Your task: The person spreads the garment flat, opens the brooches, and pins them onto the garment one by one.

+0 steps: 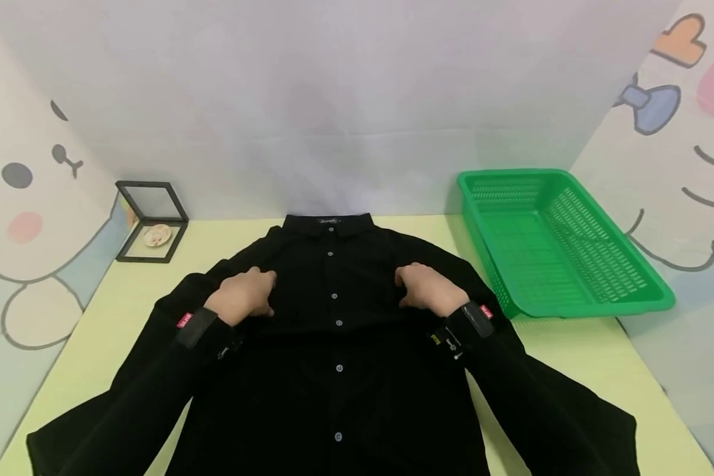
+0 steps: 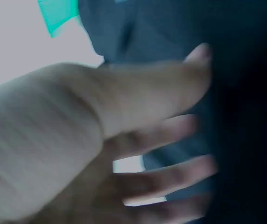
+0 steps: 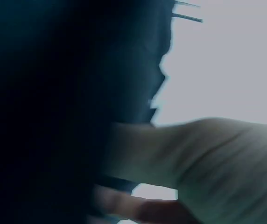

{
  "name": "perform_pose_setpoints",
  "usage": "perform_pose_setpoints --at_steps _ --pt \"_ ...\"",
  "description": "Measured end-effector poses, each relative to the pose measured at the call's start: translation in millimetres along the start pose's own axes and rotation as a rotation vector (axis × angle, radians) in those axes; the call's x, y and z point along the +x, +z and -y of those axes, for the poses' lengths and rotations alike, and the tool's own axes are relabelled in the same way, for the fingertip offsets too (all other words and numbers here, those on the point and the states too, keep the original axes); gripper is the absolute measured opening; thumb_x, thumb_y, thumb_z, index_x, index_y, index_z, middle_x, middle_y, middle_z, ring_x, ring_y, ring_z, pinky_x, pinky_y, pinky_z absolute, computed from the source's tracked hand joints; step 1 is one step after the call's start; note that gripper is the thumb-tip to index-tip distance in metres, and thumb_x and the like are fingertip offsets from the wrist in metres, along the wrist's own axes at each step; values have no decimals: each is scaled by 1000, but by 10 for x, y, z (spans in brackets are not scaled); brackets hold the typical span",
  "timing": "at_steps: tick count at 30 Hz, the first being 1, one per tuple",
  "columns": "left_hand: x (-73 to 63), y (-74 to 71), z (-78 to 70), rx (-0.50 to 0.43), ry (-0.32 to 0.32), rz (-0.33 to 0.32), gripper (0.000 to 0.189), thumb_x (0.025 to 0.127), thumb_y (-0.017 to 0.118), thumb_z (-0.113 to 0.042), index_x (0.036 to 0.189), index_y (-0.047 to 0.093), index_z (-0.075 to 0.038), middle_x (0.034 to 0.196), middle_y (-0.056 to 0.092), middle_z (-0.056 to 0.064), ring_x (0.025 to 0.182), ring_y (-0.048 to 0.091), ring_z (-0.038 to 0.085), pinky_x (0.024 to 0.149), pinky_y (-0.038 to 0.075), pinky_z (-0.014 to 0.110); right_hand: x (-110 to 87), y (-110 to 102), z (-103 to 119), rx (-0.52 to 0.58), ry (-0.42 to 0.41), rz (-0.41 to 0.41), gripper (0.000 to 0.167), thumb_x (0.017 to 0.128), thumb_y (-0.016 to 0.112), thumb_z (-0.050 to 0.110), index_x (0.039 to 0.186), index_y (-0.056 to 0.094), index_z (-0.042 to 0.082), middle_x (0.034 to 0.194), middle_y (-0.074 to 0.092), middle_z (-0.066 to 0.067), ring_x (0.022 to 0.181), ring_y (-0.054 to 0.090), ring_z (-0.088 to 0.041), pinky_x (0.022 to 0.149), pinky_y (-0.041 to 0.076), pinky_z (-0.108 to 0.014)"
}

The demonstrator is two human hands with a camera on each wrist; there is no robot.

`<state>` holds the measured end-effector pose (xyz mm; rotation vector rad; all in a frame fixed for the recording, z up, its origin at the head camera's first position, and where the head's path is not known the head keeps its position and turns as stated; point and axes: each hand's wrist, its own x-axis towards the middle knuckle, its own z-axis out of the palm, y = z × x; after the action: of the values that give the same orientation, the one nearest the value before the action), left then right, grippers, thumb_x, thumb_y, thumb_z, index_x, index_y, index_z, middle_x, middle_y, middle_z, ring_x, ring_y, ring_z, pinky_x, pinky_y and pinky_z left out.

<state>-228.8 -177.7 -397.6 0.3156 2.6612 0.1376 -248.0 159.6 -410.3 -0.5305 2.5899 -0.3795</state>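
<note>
A black button-up shirt (image 1: 309, 360) lies face up on the table, collar at the far end and sleeves spread to both sides. My left hand (image 1: 242, 295) is over the left side of its chest. In the left wrist view, the left thumb (image 2: 157, 88) and parted fingers reach toward the dark cloth without curling round it. Opposite, my right hand (image 1: 430, 289) is over the right side of the chest, fingers pointing inward. The right wrist view shows the right thumb (image 3: 143, 149) extended against the cloth, with its tip in shadow.
A green plastic basket (image 1: 494, 264) stands at the back right beside the shirt's shoulder. At the back left is a black-framed open case (image 1: 149, 259) with a small round item in it. A pale wall hanging (image 1: 345, 106) rises behind the yellow table (image 1: 89, 344).
</note>
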Motion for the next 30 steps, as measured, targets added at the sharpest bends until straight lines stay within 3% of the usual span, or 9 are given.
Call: perform_pose_setpoints --at_steps 2,4,6,9,11,15,19,25,30 --pt "-18 85 43 -28 40 -49 5 99 69 -10 100 68 -5 96 63 18 79 60 30 66 47 40 -29 55 -42 1 4 -44 10 97 71 6 106 67 6 97 63 -10 83 59 -24 78 45 -37" --pt "-54 126 70 -46 82 -67 19 101 61 -4 84 65 -9 81 58 11 65 51 23 61 40 35 -73 72 -55 15 7 -46 14 98 69 5 88 59 10 79 48 -3 69 44 -19 72 34 -37" --pt "-111 127 79 -72 114 -22 29 102 56 -1 76 63 -12 73 55 6 60 45 18 59 37 32 -134 57 -38 20 12 -7 20 98 68 6 84 55 13 75 39 0 67 38 -17 72 29 -39" --pt "-193 89 57 -97 151 99 30 99 58 -1 73 65 -13 70 57 1 60 46 15 61 39 29 -216 16 21 22 7 88 17 98 69 10 84 59 13 76 45 1 67 43 -16 69 34 -37" --pt "-221 59 26 -122 188 178 25 98 62 -3 77 70 -13 72 61 0 62 50 14 62 41 28 -240 -8 46 11 12 151 6 99 69 14 93 70 13 83 60 -1 72 56 -17 71 44 -36" --pt "-195 -11 -32 -139 227 252 10 102 65 -15 95 71 -14 80 64 0 68 55 13 66 44 29 -203 -67 49 -19 14 231 14 103 65 23 104 74 12 95 68 -3 82 64 -18 76 52 -37" --pt "-85 -196 -66 -127 261 144 18 103 65 -20 114 69 -7 90 69 4 76 63 15 73 53 35 -79 -228 50 -3 -53 149 21 105 62 25 114 72 9 104 70 -6 89 65 -19 81 55 -37" --pt "303 -490 13 -131 212 -54 43 107 57 -19 143 52 4 127 63 24 113 63 37 98 51 51 451 -442 13 69 -90 -21 37 107 58 27 134 64 2 129 68 -16 117 65 -31 102 51 -48" --pt "639 -497 79 -144 69 -90 53 110 51 -23 154 37 4 147 49 31 127 53 46 105 44 58 1504 -164 -565 52 -78 -118 54 106 56 43 141 57 3 141 59 -19 126 58 -36 104 48 -49"
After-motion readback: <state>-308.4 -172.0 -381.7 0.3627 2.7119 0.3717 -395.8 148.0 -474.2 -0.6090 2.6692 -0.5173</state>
